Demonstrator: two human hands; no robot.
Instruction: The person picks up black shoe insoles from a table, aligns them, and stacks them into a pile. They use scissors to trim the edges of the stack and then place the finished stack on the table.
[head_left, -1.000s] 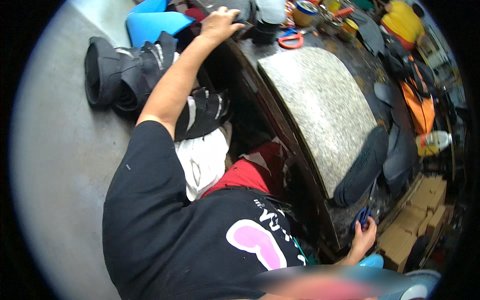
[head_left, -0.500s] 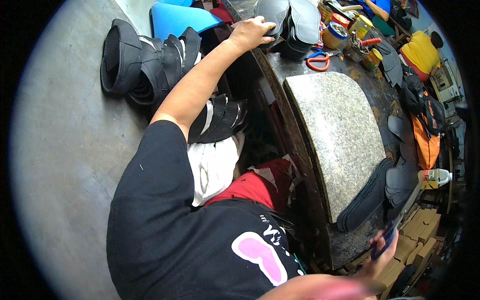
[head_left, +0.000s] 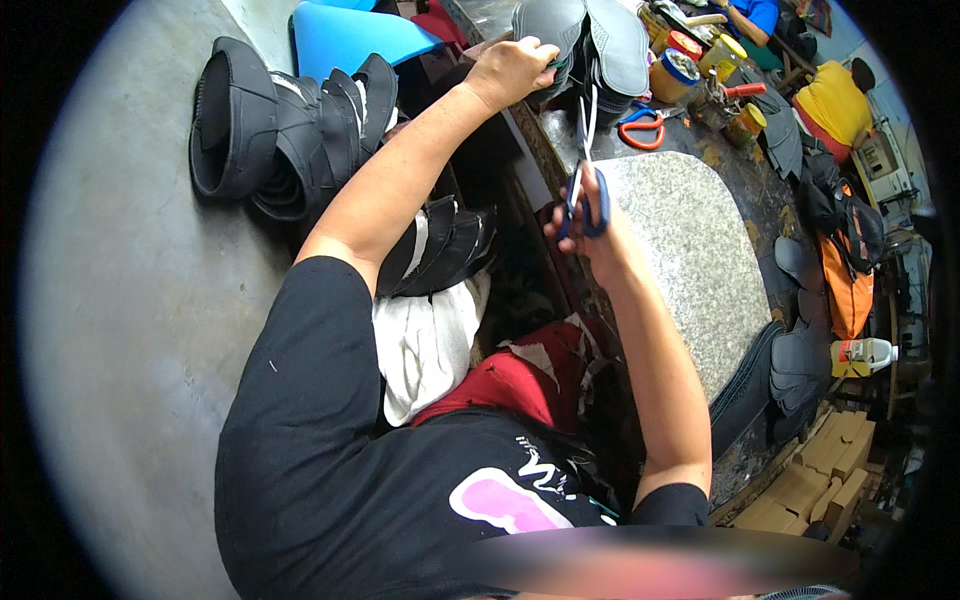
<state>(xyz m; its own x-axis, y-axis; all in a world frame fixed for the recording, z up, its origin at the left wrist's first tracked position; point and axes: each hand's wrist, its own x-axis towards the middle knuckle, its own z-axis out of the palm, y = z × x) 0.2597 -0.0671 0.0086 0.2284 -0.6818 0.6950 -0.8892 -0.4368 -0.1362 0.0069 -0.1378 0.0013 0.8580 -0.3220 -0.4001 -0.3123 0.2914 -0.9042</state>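
Note:
Two stacks of dark grey sole-shaped pieces stand side by side at the table's far end: a left stack (head_left: 550,25) and a right stack (head_left: 618,48). My left hand (head_left: 513,72) is closed on the near-left edge of the left stack, its fingertips curled round the pieces. How many it grips is hidden. Fingers through the handles, my right hand (head_left: 604,240) holds dark-blue-handled scissors (head_left: 601,203). Their slightly parted blades point away from me, the tips just in front of the right stack.
A speckled stone slab (head_left: 690,250) lies on the dark worktable (head_left: 748,448), beside orange-handled scissors (head_left: 641,128) and several jars (head_left: 674,75). Black shoe uppers (head_left: 235,120) rest on the grey surface (head_left: 120,330) at left. A person in yellow (head_left: 835,105) is farther back.
My right hand has swung from the lower right to the middle of the table with the scissors, which now point at the stacks. My left hand stays at the left stack.

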